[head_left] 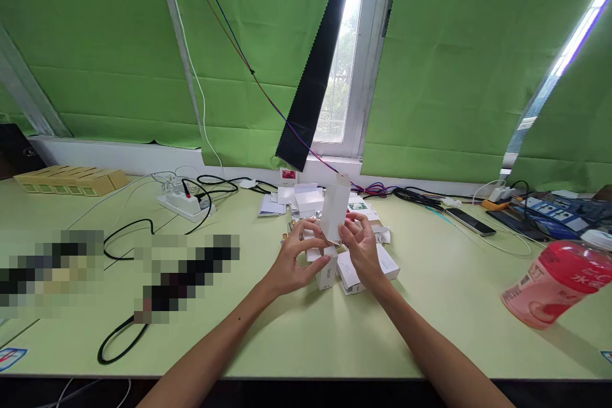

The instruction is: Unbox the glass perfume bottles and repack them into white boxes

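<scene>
A small white carton (pixel 335 210) stands upright and a little tilted, held above the middle of the table (pixel 296 331), closer to the far edge than to the near one. Its top flap is open and points up. The left hand (pixel 296 261) grips the carton at its lower left corner, with the thumb and the fingers closed around the bottom end. The right hand (pixel 362 245) holds the lower right side of the same carton, its fingers curled on the card. Both forearms come in from the near edge of the table.

Directly under the hands lie several more white boxes (pixel 351 277), some flat and some standing, touching one another in a loose heap. Behind the carton, towards the far edge, there are open white boxes (pixel 306 199) and some leaflets.

At the far left part of the table a white power strip (pixel 184 203) lies with black cables (pixel 143 226) running from it towards the near left side. A row of yellow cardboard trays (pixel 71 180) sits in the far left corner. Near the right edge a pink bottle (pixel 557 282) lies tilted. At the far right side a dark phone (pixel 471 221) lies flat, and past it more cables and devices, too small to tell.
</scene>
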The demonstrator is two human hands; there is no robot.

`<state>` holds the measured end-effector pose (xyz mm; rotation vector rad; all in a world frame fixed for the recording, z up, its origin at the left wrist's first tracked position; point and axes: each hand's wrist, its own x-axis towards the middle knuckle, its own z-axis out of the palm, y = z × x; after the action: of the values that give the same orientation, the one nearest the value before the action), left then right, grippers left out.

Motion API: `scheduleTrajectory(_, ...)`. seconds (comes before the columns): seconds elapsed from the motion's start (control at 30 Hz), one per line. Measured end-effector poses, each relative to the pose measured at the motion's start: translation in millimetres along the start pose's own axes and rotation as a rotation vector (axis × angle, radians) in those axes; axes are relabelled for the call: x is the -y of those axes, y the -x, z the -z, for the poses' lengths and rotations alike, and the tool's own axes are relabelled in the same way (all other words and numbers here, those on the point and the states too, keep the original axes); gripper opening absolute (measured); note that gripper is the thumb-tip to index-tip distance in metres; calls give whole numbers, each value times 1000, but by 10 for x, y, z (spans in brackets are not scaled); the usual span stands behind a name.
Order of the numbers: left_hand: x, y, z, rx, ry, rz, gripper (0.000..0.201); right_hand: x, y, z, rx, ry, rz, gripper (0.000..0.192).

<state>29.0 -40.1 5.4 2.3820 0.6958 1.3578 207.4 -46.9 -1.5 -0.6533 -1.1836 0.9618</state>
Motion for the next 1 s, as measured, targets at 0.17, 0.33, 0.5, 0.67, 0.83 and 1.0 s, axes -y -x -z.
scheduleTrajectory(0.17,5,8,-13,2,-13,-22,10,-14,-8,5,-1,-7,-7,41)
scheduleTrajectory(0.33,20,16,-23,8,-34,-15,12,-33,-15,11,-10,8,9,38)
scheduleTrajectory(0.5,38,12,-17,28,-32,-28,13,-62,-13,17,-14,20,-1,39)
scheduleTrajectory(0.67,48,4,-14,23,-46,-50,13,-95,-22,25,-18,47,12,40)
scheduleTrajectory(0.83,47,1,-12,38,-57,-60,16,-121,-15,34,-1,93,30,41)
scheduleTrajectory(1.0,39,9,-9,33,-56,-73,16,-101,3,27,9,113,34,40)
